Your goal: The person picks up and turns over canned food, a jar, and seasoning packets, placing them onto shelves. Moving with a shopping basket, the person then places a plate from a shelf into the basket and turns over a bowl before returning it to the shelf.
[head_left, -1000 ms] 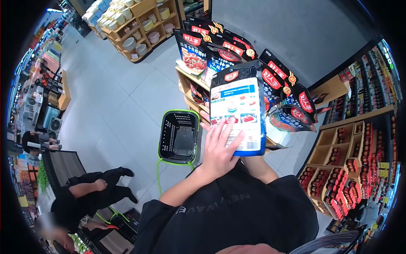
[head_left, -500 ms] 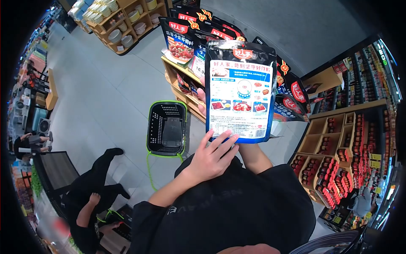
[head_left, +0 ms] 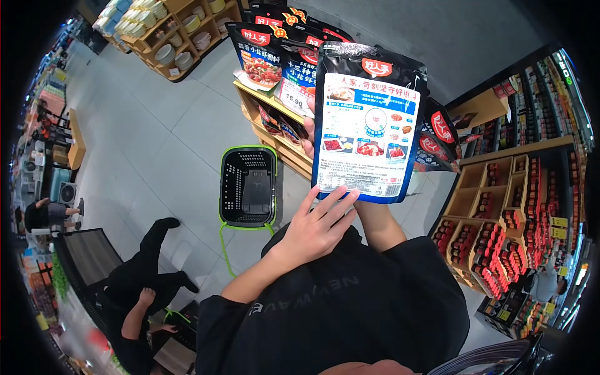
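In front of my chest is a black and blue stand-up seasoning pouch, upright, its printed back with a white panel facing me. My right hand is behind the pouch and grips it; its fingertips curl round the left edge, while the palm is hidden. My left hand lies at the lower edge, back of the hand towards me. Its fingers are spread, and their tips touch the front of the pouch; the thumb is not clear. Beyond, similar pouches stand on a wooden display shelf with a 16.90 price sign.
A black shopping basket with a green rim stands on the floor, left of centre. Another person in black is at lower left beside a basket. Wooden racks of red-lidded jars line the right. Shelves of bowls stand at the back left.
The pouch has moved a little right and up and tilted slightly, still in my right hand. My left hand stays at its lower edge. More of the pouches and the price sign behind shows.
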Available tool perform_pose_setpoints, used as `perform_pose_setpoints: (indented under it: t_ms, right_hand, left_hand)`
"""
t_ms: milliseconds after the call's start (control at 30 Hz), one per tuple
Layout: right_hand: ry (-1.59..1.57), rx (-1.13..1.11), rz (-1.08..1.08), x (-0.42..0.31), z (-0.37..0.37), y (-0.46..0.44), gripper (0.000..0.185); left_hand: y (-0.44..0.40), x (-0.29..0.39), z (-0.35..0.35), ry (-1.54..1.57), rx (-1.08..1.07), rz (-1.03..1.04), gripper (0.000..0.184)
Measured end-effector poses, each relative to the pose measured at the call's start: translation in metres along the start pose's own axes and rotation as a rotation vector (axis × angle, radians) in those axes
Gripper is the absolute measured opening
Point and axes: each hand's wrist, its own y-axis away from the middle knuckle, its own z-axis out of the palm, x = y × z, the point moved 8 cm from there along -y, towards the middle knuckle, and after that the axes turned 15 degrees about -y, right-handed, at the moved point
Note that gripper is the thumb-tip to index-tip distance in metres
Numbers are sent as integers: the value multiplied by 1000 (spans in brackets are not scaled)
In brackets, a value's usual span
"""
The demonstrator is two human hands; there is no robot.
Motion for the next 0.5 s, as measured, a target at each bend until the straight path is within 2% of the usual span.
perform_pose_setpoints:
  t_ms: [500]
  right_hand:
    - [-31, 5, -10, -8, -9, 1, 77]
  left_hand:
    - [-2, 0, 4, 51, -11, -6, 37]
